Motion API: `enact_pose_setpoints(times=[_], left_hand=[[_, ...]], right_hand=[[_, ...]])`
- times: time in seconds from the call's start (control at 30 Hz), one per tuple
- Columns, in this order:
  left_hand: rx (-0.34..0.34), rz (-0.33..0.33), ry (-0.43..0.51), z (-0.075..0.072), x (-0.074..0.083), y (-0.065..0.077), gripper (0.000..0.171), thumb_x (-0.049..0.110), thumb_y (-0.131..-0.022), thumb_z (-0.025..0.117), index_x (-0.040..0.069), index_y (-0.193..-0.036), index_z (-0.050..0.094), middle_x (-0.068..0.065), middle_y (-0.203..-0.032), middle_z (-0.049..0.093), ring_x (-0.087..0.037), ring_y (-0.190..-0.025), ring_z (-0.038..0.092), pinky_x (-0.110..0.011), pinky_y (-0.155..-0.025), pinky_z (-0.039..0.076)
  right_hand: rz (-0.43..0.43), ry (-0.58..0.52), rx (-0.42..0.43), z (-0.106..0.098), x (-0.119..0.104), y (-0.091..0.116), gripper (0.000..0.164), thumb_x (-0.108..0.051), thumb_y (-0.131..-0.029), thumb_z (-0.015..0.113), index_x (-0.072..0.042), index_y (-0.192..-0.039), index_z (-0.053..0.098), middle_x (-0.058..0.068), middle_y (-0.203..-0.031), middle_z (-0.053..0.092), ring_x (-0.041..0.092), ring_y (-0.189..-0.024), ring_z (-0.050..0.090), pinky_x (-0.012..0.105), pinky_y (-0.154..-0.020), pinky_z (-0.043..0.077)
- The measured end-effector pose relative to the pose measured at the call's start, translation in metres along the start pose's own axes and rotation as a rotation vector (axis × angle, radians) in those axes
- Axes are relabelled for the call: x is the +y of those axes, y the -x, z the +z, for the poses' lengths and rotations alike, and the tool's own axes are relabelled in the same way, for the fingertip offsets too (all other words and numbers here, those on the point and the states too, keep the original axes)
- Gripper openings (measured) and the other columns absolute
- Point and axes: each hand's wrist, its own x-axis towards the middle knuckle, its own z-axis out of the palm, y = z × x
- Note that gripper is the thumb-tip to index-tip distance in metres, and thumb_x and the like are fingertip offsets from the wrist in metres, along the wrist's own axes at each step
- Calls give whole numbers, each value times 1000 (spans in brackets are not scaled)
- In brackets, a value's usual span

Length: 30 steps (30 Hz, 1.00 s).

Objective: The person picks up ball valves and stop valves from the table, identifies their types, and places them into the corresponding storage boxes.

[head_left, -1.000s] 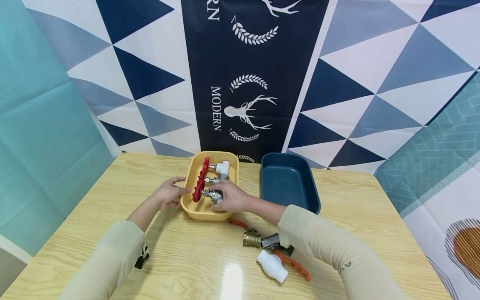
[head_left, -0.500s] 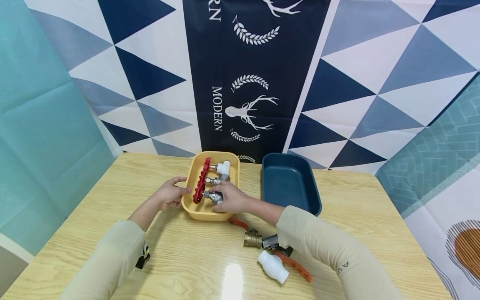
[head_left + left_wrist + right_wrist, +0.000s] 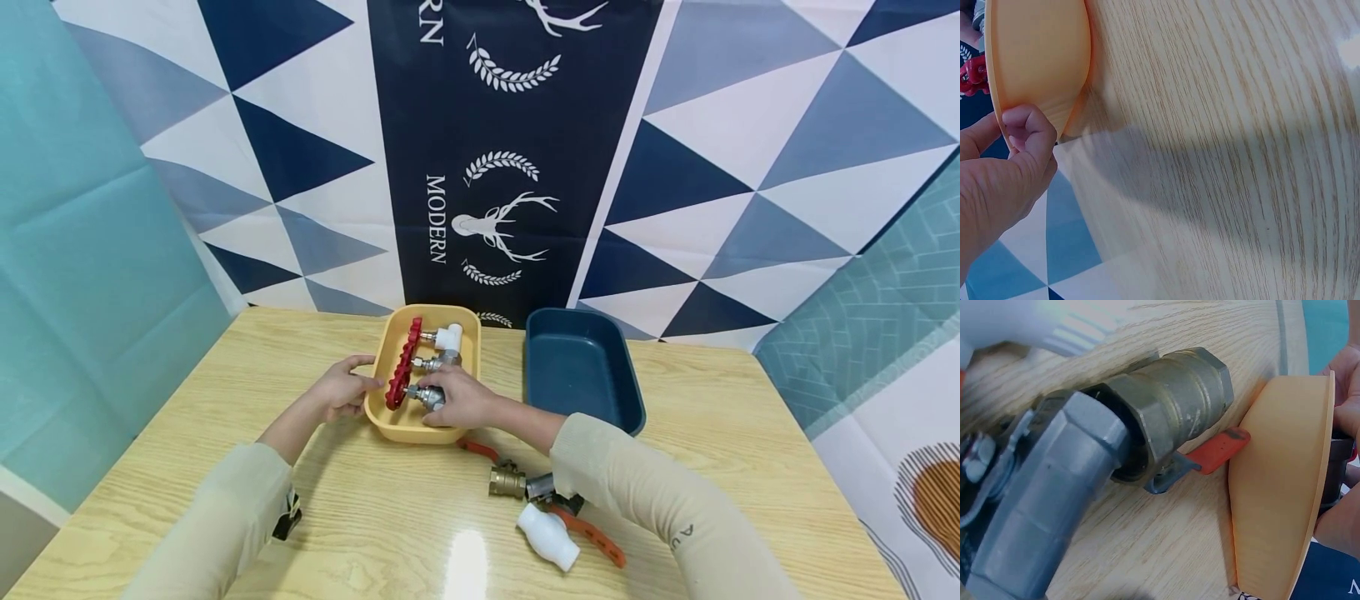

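Observation:
In the head view a yellow plastic bin (image 3: 412, 434) holds three valves with red handwheels (image 3: 406, 363), lined up front to back. My left hand (image 3: 343, 390) pinches the bin's left rim between thumb and fingers, which the left wrist view shows closely at the bin wall (image 3: 1038, 56). Over the bin's right side reaches my right hand (image 3: 461, 398), its thumb and fingers around the body of the nearest metal valve (image 3: 427, 397). A second metal valve (image 3: 429, 363) lies just behind it, partly covered by that hand. Farthest back is a white-bodied valve (image 3: 448, 337).
An empty dark blue bin (image 3: 577, 367) stands to the right. In front lie a brass ball valve (image 3: 507, 482) with a red lever, a grey metal valve (image 3: 539, 486) and a white plastic valve (image 3: 548, 537) beside an orange-red lever (image 3: 596, 537). A patterned wall backs the wooden table.
The whole head view has shifted very slightly. Both hands keep their places on the bin rim and the nearest valve.

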Motion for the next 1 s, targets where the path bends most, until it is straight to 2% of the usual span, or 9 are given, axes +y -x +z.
enact_pose_setpoints(times=[0.2,0.43,0.53,0.77,1.0], left_hand=[[-1,-2,4,0,0,1,63,6,-92,53,6,-146,21,-3,-80,62,-12,-61,54,-25,-59,41],[5,2,-1,0,0,2,63,6,-92,53,6,-146,20,-1,-79,61,-11,-60,50,-24,-58,40],[4,1,6,1,0,3,64,6,-92,53,6,-147,20,-1,-81,61,-10,-60,50,-24,-58,40],[6,0,0,1,-2,3,64,6,-92,53,6,-147,20,-1,-79,61,-10,-58,49,-24,-58,38],[5,-1,11,1,0,3,63,5,-92,52,7,-147,20,-1,-74,58,-7,-51,40,-24,-57,38]], right_hand=[[-7,22,-1,1,-1,-2,53,-22,-77,76,-7,-124,59,11,-121,54,23,-109,50,34,-92,43],[-21,23,0,2,-1,-3,53,-22,-76,77,-6,-123,60,9,-109,55,16,-92,49,28,-78,42],[-18,23,-4,2,-2,-3,53,-22,-75,77,-6,-123,60,9,-108,55,15,-89,47,26,-76,41],[1,28,-15,3,-4,-5,54,-22,-75,77,-6,-124,60,9,-108,55,15,-88,48,26,-75,42],[8,42,-18,4,-3,-8,54,-23,-75,77,-6,-124,60,10,-111,55,17,-93,49,30,-80,43]])
